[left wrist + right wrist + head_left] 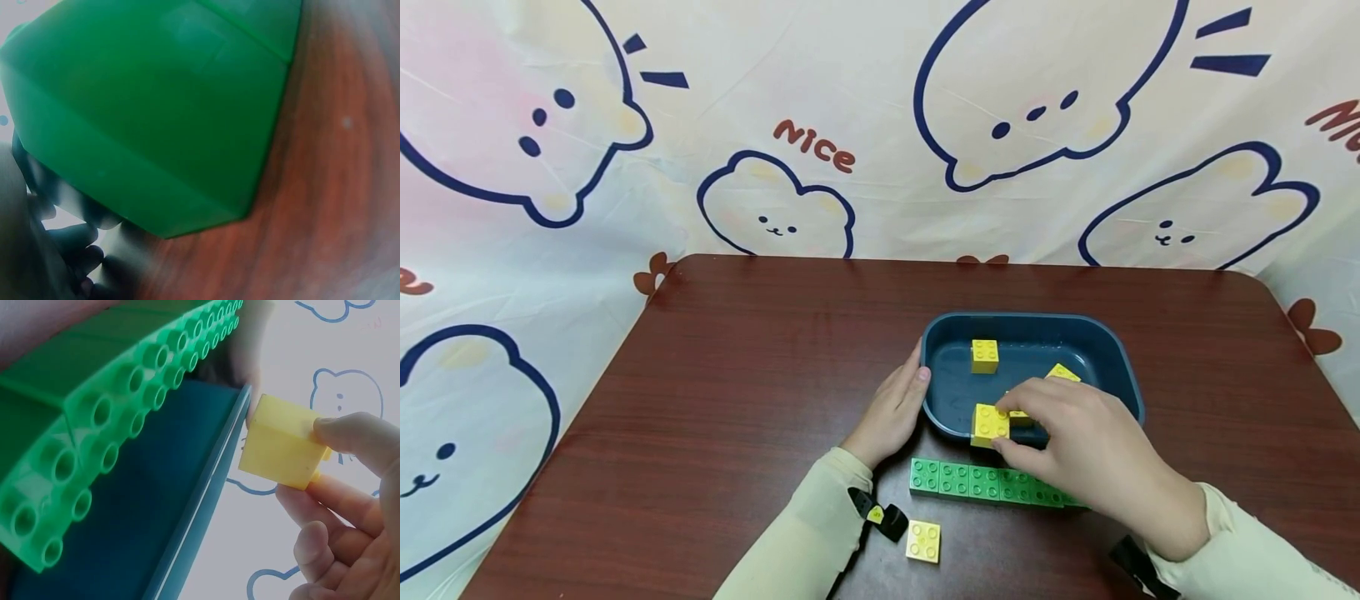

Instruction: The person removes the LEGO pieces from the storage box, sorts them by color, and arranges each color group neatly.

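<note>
Between its thumb and fingertips, my right hand (1093,446) pinches a yellow toy building block (989,425) over the near rim of a dark blue tray (955,396). The right wrist view shows the same yellow block (281,442) gripped above the tray's edge. My left hand (891,412) rests with extended fingers along the tray's left side. Inside the tray sit a yellow block (984,357) at the back, another (1063,372) partly covered by the right hand, and a third (1019,418) mostly hidden behind the held one.
In front of the tray lies a row of joined green blocks (968,481), its right end under my right hand; its green side (156,125) fills much of the left wrist view. A yellow block (923,542) lies nearer on the brown table (760,358). A patterned cloth (880,100) hangs behind.
</note>
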A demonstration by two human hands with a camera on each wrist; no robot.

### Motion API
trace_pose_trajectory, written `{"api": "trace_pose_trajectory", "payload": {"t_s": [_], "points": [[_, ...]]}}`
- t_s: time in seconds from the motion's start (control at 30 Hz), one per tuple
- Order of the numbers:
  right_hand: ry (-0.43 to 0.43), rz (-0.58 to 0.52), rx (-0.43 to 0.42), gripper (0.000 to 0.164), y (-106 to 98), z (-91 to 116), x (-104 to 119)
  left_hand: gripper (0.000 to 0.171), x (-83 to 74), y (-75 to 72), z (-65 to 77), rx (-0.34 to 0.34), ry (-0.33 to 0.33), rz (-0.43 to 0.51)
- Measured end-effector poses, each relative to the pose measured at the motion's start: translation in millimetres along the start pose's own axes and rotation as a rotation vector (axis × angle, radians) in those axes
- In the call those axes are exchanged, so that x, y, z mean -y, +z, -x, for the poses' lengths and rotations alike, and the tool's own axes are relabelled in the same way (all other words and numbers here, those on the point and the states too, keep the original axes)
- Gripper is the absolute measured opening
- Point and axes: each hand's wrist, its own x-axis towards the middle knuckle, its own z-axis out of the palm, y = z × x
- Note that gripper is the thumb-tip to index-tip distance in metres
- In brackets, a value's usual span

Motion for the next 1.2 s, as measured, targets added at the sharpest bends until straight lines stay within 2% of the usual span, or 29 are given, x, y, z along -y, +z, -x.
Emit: {"api": "trace_pose_trajectory", "payload": {"t_s": [0.27,0.47,0.6,0.7,0.93,1.03,1.2], "points": [[-0.039,-0.029,-0.023,0.029,2.3,8.8,12.4,0.053,0.3,-0.1,0.0,0.007,0.0,0.0],[-0.026,-0.06,-0.024,0.028,4.2,17.2,22.4,0.052,1.7,0.3,-1.1,0.002,0.028,-0.001],[-0.047,-0.097,-0.067,0.027,6.5,23.3,27.3,0.052,1.7,0.0,-1.4,-0.003,0.05,-0.004],[-0.064,-0.116,-0.082,0.029,8.5,27.6,30.0,0.052,1.4,-0.4,-1.1,-0.001,0.041,-0.006],[-0.062,-0.127,-0.013,0.029,12.6,36.3,35.4,0.053,1.3,-0.7,-0.2,0.01,0.004,-0.006],[-0.094,-0.128,-0.017,0.029,15.8,38.8,36.7,0.053,1.4,-0.4,-0.2,0.007,-0.003,-0.008],[-0.155,-0.143,-0.07,0.028,23.5,43.6,38.8,0.053,0.3,-0.4,-0.7,0.004,0.013,-0.004]]}}
